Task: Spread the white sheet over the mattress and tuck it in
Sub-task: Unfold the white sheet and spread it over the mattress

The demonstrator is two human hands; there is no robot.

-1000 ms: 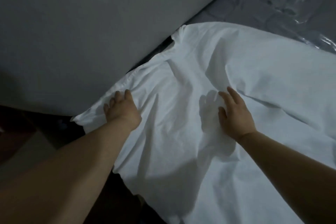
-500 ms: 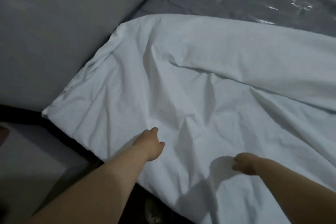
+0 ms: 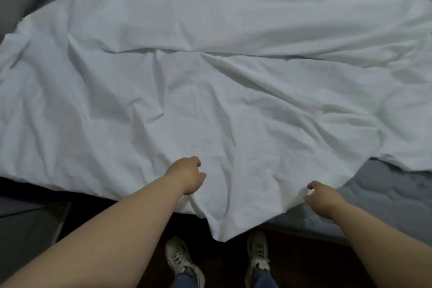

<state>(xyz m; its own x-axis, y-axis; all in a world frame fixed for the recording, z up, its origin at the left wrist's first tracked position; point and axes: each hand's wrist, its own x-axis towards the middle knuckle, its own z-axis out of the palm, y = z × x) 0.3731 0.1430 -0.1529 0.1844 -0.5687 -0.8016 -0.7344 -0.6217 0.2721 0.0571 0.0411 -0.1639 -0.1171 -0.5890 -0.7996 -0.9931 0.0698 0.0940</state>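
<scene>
We pinch the near edge of the wrinkled white cotton sheet [image 3: 210, 91] with our right hand [image 3: 323, 199], thumb and fingers curled on a small fold. Our left hand [image 3: 187, 174] rests on the sheet to the left of this pinch, fingers curled under; we cannot tell if it holds cloth. Beyond both hands the sheet covers the grey plastic-wrapped mattress [image 3: 385, 196], which lies bare right of the pinch.
</scene>
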